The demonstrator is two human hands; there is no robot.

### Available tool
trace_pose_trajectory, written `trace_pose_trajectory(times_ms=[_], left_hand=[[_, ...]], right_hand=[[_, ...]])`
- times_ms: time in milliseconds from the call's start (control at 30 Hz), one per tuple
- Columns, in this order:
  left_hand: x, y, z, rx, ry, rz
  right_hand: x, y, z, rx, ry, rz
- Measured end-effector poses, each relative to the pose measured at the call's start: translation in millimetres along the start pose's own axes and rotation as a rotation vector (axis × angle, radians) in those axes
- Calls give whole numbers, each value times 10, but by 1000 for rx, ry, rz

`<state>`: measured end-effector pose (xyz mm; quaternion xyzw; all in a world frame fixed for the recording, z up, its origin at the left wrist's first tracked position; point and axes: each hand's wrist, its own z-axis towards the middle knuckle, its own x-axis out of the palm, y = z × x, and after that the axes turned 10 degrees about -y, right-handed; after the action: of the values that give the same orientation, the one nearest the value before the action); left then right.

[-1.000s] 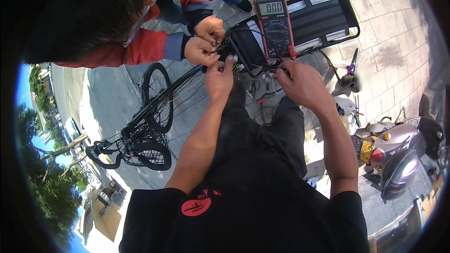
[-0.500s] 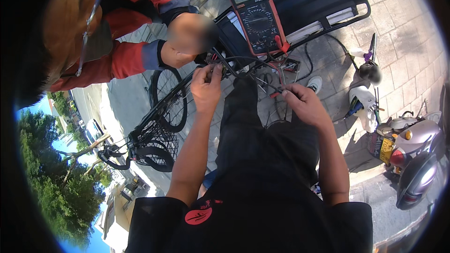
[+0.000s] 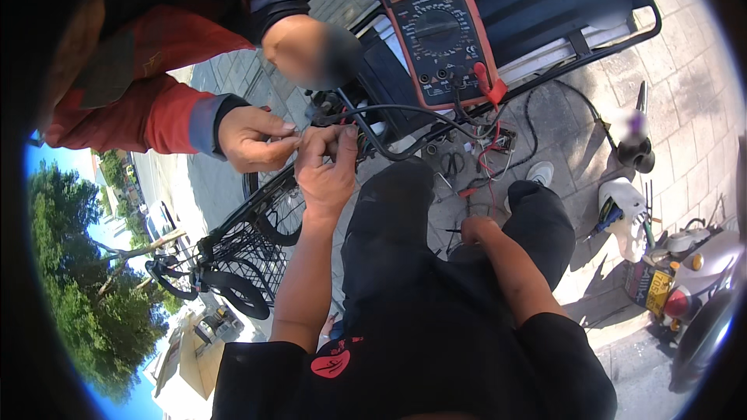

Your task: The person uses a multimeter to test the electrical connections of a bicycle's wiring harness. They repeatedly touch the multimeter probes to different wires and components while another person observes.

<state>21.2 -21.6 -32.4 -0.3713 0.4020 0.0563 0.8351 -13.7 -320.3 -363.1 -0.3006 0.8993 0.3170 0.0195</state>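
My left hand point(image 3: 325, 171) is closed in a pinch beside the bundle of wires on a bicycle frame; what its fingers hold is too small to make out. A co-worker's hand point(image 3: 255, 140) reaches in from the left, its fingertips close to mine. Near my thigh, my right hand point(image 3: 479, 232) is closed around a thin black test probe point(image 3: 450, 230), whose end points left. A red and black multimeter point(image 3: 443, 50) lies on the long black rack, its display lit. A red test lead point(image 3: 498, 136) hangs from it, with a red probe point(image 3: 467, 192) lower down.
The black rack point(image 3: 556, 12) extends to the upper right, and a black cable point(image 3: 412, 106) arches across its near end. Scissors point(image 3: 452, 164) lie on the paving by small parts. A bicycle basket point(image 3: 249, 245) is at lower left; a parked scooter point(image 3: 685, 284) stands right.
My right hand has drawn down toward my body with the probe. The co-worker's lower hand has moved down and left, coming beside my left hand. The multimeter appears larger.
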Motion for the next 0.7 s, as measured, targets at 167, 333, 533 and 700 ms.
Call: trace_pose_trajectory(times_ms=[167,333,533,700], left_hand=[[-38,246,-282,-183,-16,-136],[64,203,-248,-363,-224,-29],[-473,1083,-211,259,-16,520],[-1349,2055,-364,666,217,1292]], right_hand=[[854,-218,248,29,195,-123],[1603,-404,557,191,228,-31],[1374,-190,908,31,200,-154],[1021,59,909,3,360,-550]])
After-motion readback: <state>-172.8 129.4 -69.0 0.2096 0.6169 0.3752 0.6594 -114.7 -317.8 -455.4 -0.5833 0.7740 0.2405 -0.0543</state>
